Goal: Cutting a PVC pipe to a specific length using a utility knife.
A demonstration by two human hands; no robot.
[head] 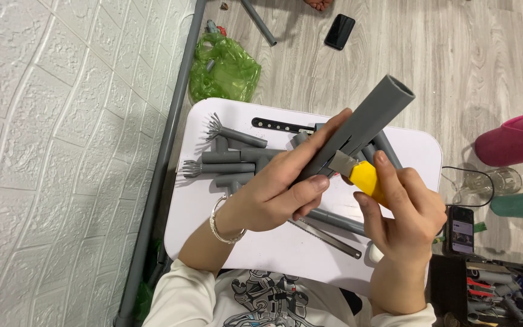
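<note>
My left hand (286, 181) grips a grey plastic pipe (376, 112) that slants up to the right above a small white table (237, 242). My right hand (404, 209) holds a yellow utility knife (364, 175), and its blade rests against the pipe's lower end, where a slit shows in the wall. A silver bracelet circles my left wrist. Under my hands lie several grey pipe pieces (231, 158), two of them with ends cut into splayed strips (215, 126). A hacksaw blade (328, 237) lies on the table below my left hand.
A green plastic bag (225, 69) and a black phone (339, 31) lie on the wooden floor beyond the table. To the right are a pink container (516, 140), a glass (485, 180), another phone (461, 229) and a tool tray (503, 290). A long grey pipe (164, 157) runs along the white wall on the left.
</note>
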